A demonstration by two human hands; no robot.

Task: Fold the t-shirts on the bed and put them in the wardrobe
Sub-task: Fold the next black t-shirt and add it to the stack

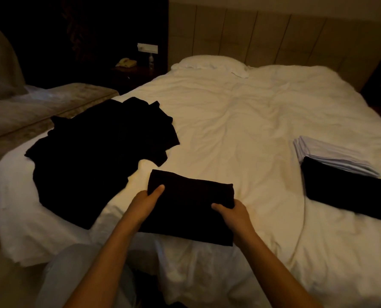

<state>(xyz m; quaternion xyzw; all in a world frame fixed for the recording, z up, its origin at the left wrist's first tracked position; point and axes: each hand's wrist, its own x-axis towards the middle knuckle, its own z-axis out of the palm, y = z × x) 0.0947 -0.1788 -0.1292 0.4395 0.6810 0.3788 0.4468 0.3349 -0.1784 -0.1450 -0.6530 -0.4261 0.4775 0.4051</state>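
A folded black t-shirt (190,205) is held just above the near edge of the white bed (240,121). My left hand (146,202) grips its left side with the thumb on top. My right hand (234,215) grips its right side, thumb on top too. A loose heap of unfolded black t-shirts (100,152) lies on the bed to the left. At the right edge of the bed sits a stack of folded white t-shirts (327,154), with a folded black t-shirt pile (349,194) in front of it. No wardrobe is in view.
A white pillow (209,63) lies at the head of the bed against a tan panelled headboard (274,34). A dark nightstand with a telephone (125,62) and a bottle (151,60) stands at the back left. A beige couch (29,107) runs along the left.
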